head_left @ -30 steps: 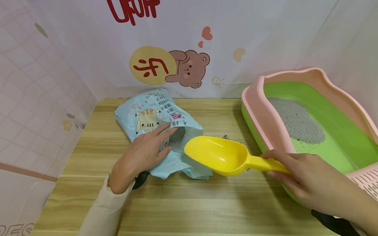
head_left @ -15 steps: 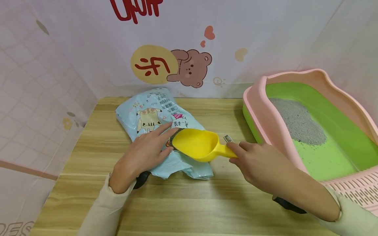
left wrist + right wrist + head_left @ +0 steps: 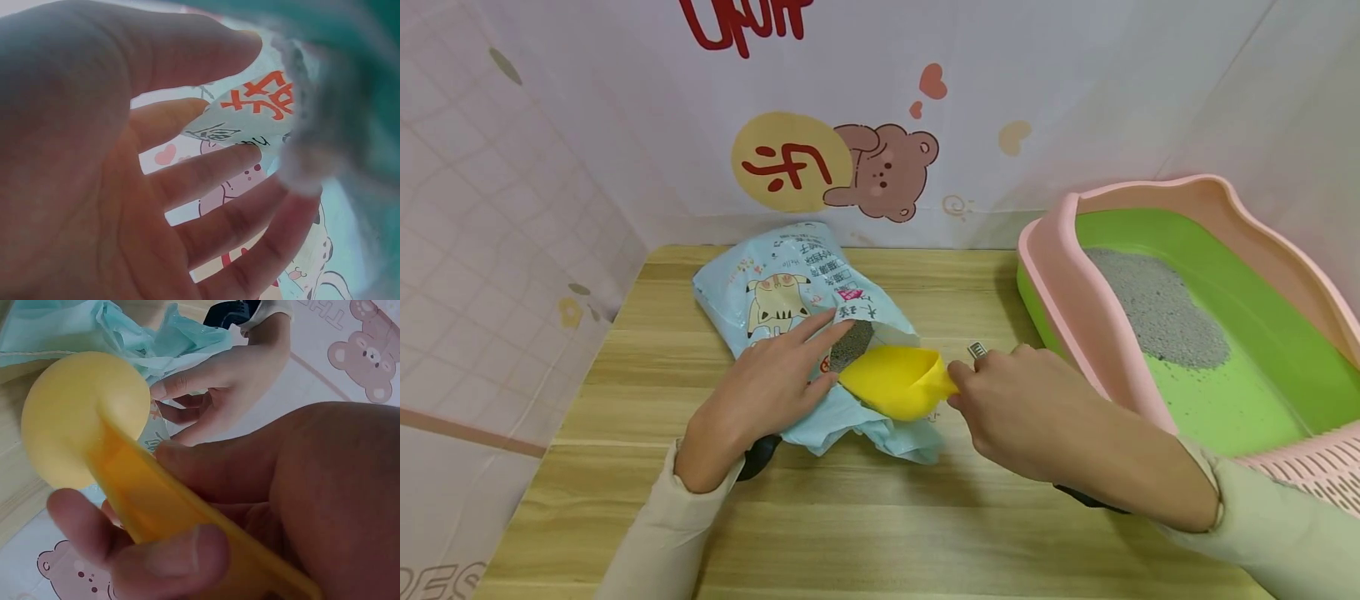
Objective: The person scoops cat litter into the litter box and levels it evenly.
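Note:
A light blue cat litter bag [image 3: 722, 287] lies on its side on the wooden table, its mouth facing right with grey litter [image 3: 852, 342] inside. My left hand [image 3: 760, 383] rests on the bag at that mouth, thumb apart from the fingers. In the left wrist view the fingers [image 3: 231, 222] are spread and nearly straight, with fingertips on the bag. My right hand [image 3: 1022, 408] grips the handle of a yellow scoop [image 3: 895, 383]. The scoop's tip is in the bag's mouth and its bowl is tilted. In the right wrist view, thumb and fingers wrap the handle.
A green litter box with a pink rim [image 3: 1090, 317] stands at the right, a patch of grey litter [image 3: 1157, 308] on its floor. A small barcode label [image 3: 977, 350] shows beyond my right hand. A printed wall cloth [image 3: 1060, 100] closes off the back.
My right hand has carried the scoop leftward from beside the litter box to the bag's mouth, and the bowl has tilted. The left hand has stayed on the bag.

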Action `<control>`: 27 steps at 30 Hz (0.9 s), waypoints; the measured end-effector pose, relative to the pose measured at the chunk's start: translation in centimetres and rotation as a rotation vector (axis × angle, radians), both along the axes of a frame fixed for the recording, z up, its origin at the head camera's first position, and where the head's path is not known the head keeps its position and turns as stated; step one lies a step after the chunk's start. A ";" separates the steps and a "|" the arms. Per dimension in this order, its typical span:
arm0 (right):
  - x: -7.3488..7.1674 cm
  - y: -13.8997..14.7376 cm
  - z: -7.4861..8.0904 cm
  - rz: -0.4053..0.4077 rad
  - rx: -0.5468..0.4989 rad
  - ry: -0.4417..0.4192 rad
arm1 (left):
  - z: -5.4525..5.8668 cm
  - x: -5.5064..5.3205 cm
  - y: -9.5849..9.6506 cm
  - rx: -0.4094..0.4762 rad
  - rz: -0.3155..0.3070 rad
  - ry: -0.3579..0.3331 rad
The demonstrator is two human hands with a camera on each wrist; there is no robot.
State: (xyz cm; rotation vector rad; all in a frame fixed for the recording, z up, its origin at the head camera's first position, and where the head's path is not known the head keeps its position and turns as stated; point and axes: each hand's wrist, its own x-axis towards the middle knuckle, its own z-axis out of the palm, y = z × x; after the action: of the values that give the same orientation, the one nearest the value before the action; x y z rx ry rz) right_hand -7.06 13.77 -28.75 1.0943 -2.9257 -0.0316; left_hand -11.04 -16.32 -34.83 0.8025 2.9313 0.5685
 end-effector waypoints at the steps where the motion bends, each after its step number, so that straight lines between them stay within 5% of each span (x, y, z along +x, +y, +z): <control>1: 0.0 -0.2 0.1 -0.008 0.010 -0.008 | 0.0 0.0 0.0 -0.001 0.001 0.001; 15: -1.3 -2.3 -0.5 -0.073 0.005 -0.066 | 0.1 0.0 -0.1 0.007 -0.003 -0.002; 22: -1.7 -3.1 -2.9 -0.033 0.070 0.047 | 0.2 0.0 0.0 0.000 -0.009 0.021; 27: -2.2 -3.5 -4.1 -0.070 0.059 -0.019 | 0.2 0.0 -0.1 -0.009 -0.003 0.015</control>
State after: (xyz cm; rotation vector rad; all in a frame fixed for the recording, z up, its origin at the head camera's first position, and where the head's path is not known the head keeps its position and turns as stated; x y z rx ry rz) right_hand -9.21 10.25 -32.87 1.0041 -2.9975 -0.1092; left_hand -11.04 -16.37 -34.60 0.8134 2.9430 0.5516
